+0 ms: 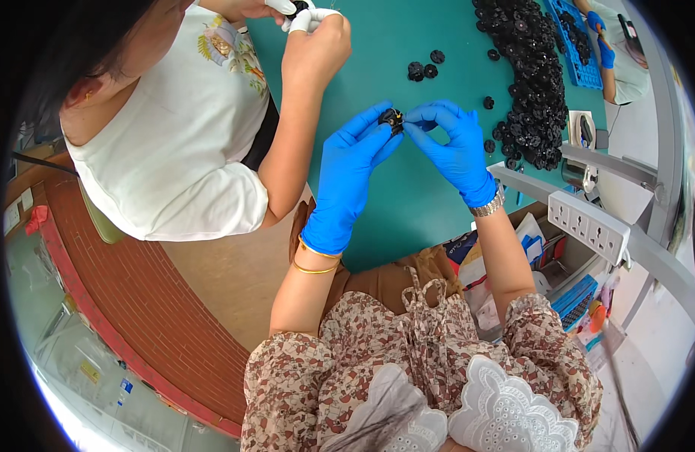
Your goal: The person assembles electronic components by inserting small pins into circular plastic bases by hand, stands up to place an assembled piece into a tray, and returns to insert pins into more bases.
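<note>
Both my hands wear blue gloves and meet above the green table. My left hand (353,162) is closed on a small round black part (391,120), held between thumb and fingers. A few yellowish bits show on that part. My right hand (454,143) pinches at the part's right side, thumb and forefinger together. Whatever lies between those fingertips is too small to make out. Beyond my hands, three loose black parts (416,71) of the same kind lie on the table.
A large heap of black parts (532,83) covers the table's right side, beside a blue crate (586,74). A grey rail with a white power strip (588,227) stands at the right. On my left sits a co-worker (174,143) in white finger cots, handling a black part.
</note>
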A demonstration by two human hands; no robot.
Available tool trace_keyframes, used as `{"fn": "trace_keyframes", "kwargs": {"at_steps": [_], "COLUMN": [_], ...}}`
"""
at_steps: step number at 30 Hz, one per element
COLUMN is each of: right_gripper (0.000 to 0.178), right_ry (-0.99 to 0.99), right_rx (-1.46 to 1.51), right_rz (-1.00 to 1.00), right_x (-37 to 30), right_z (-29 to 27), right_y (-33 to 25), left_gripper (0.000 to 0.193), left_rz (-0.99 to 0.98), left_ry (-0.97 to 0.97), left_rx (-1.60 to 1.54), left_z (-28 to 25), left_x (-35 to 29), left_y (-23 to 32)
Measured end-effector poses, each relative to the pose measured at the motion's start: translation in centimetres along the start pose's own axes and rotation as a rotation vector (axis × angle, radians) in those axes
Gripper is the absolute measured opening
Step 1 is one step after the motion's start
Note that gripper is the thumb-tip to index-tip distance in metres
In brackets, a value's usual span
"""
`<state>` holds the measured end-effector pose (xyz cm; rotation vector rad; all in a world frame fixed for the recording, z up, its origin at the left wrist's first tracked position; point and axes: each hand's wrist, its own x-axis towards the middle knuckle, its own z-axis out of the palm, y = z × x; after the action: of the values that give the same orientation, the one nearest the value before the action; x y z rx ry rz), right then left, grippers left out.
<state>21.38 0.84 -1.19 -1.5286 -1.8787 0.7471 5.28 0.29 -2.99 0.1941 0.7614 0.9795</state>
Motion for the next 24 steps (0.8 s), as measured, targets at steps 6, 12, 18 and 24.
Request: {"fn": "trace_keyframes", "kwargs": {"at_steps": [6,12,18,24], "right_gripper": [0.013,0.010,0.008,0.012], "right_ry": [0.042,0.070,0.035,-0.019], "right_rx": [0.032,-0.037,-0.023,0.525], "right_rz": [0.071,-0.062,0.042,0.426], "right_x": [0.30,0.41,0.17,-0.14], "right_z": [0.22,0.08,-0.08,0.08], "right_y": [-0.91,-0.84,-0.48,-0.32], "left_gripper": [0.036,0.037,0.034,0.034], "left_rz": [0.020,0.035,0.043,0.052], "left_ry": [-0.001,-0.012,-0.022,-0.045], "left_rx": [-0.011,0.079,0.104,0.226], "left_z": [0.18,0.01,0.04,0.34], "left_x": [-0.20,-0.31,-0.25,-0.40], "left_y": [0.22,0.34,0.38,0.41]}}
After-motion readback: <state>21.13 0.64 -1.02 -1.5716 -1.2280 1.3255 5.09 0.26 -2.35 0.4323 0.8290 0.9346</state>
